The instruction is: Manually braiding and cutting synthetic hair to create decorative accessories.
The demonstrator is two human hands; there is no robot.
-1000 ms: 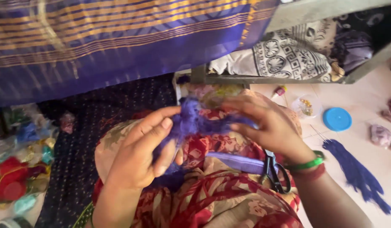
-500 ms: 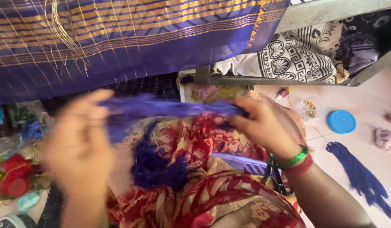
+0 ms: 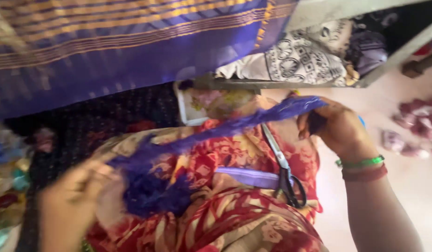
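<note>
I held a soft, fuzzy hank of purple thread (image 3: 211, 135) stretched over my lap. My right hand (image 3: 335, 126) pinched its thin upper end; my blurred left hand (image 3: 73, 200) gripped the low end, where it bunched into a frayed tuft. Half a second before, the strand had run nearly level; now its long axis slanted from lower left up to upper right. Steel scissors (image 3: 283, 170) lay on my red floral cloth (image 3: 234, 219), below the striped purple sari (image 3: 122, 51).

single head view, looking steeply down, close over lap (image 3: 234, 205)
</note>
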